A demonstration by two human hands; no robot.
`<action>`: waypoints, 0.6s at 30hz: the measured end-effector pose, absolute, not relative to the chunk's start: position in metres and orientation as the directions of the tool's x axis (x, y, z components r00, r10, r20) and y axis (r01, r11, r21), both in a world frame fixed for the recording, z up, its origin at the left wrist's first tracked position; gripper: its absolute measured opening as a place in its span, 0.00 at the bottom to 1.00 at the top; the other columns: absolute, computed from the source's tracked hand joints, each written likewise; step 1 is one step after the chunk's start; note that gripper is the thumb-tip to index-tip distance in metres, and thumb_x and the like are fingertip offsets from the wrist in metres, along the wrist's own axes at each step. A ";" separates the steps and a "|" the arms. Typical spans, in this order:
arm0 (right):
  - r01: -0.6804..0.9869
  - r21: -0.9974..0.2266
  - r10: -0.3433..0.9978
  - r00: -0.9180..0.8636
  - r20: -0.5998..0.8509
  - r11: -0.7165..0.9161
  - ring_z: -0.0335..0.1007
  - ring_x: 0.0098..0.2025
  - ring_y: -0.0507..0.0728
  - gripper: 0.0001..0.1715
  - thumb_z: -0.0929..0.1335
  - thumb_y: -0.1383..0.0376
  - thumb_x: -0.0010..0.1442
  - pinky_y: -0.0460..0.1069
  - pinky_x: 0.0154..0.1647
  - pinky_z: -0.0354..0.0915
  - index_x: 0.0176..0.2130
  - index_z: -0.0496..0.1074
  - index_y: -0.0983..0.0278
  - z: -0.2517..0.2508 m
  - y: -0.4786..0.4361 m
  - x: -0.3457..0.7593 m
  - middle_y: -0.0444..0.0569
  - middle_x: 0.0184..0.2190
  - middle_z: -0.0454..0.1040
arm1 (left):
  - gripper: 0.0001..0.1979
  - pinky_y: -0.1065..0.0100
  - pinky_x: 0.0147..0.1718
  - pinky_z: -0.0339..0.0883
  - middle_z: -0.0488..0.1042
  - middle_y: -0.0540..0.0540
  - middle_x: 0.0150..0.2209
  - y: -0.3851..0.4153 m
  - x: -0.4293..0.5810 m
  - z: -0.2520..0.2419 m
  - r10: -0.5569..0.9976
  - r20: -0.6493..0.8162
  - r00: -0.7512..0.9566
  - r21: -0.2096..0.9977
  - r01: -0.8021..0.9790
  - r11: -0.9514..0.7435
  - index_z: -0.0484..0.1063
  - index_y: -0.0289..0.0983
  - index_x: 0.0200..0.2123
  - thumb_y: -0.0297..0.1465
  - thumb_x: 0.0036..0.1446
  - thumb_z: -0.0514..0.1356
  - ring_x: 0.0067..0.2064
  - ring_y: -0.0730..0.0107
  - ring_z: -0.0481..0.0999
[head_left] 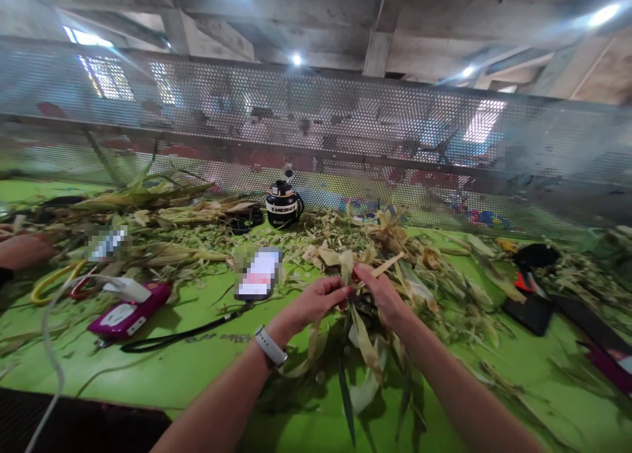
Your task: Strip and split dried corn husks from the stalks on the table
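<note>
My left hand (323, 298), with a pale watch strap (270, 346) on its wrist, is closed in a pinch on a bunch of dried corn husks (363, 338). Close beside it, my right hand (380, 292) grips the same bunch from the right, its fingers bent around a pale strip. Long husk strips and green leaves hang below both hands over the green table (197, 374). Just behind the hands lies a heap of loose, dry husks (390, 232). The fingers partly hide where the strips meet.
A phone (259, 273) with a black strap lies left of my hands. Farther left are a purple power strip (131, 310) with a white plug and another person's hand (27, 250). A black ENERGY jug (283, 204) stands before a perforated metal screen (336, 124). Dark objects (530, 311) lie right.
</note>
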State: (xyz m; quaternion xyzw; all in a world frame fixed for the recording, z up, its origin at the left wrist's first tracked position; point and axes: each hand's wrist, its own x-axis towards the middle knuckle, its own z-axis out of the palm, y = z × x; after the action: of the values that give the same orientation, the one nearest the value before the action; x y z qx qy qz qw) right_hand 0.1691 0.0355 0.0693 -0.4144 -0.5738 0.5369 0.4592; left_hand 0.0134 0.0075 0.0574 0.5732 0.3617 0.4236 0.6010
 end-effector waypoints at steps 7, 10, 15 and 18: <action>-0.235 -0.967 0.952 -0.305 -0.022 -0.097 0.63 0.24 0.50 0.18 0.74 0.54 0.43 0.45 0.24 0.61 0.27 0.72 0.65 0.063 0.022 0.153 0.42 0.22 0.69 | 0.21 0.72 0.24 0.51 0.64 0.52 0.18 0.009 0.016 0.049 0.914 0.065 0.400 0.998 -0.034 -0.056 0.69 0.33 0.19 0.47 0.43 0.64 0.23 0.77 0.59; -0.253 -0.966 0.962 -0.271 0.020 -0.051 0.62 0.23 0.49 0.17 0.74 0.55 0.43 0.45 0.22 0.60 0.27 0.72 0.66 0.061 0.016 0.147 0.42 0.20 0.68 | 0.20 0.71 0.23 0.50 0.63 0.52 0.17 0.007 0.016 0.049 0.903 0.034 0.428 0.999 -0.021 -0.028 0.68 0.34 0.17 0.46 0.42 0.65 0.22 0.78 0.58; -0.220 -0.972 0.960 -0.279 -0.017 -0.081 0.57 0.17 0.48 0.18 0.73 0.53 0.45 0.45 0.17 0.57 0.28 0.71 0.65 0.063 0.017 0.146 0.40 0.17 0.66 | 0.20 0.72 0.24 0.53 0.68 0.51 0.18 0.002 0.021 0.052 0.899 -0.013 0.438 0.991 -0.114 0.070 0.70 0.33 0.20 0.46 0.41 0.66 0.22 0.78 0.61; -0.209 -0.976 0.972 -0.235 -0.012 -0.062 0.63 0.20 0.50 0.19 0.72 0.52 0.46 0.46 0.20 0.61 0.30 0.72 0.64 0.070 0.034 0.162 0.43 0.22 0.72 | 0.19 0.73 0.25 0.57 0.71 0.51 0.20 0.005 0.019 0.055 0.933 -0.040 0.357 0.962 -0.237 0.132 0.71 0.33 0.24 0.44 0.42 0.67 0.23 0.78 0.65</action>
State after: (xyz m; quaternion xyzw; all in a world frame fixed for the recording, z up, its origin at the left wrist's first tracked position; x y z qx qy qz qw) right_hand 0.1616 0.0337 0.0695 -0.3902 -0.4885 0.6155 0.4798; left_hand 0.0192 0.0054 0.0547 0.4892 0.3557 0.4413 0.6629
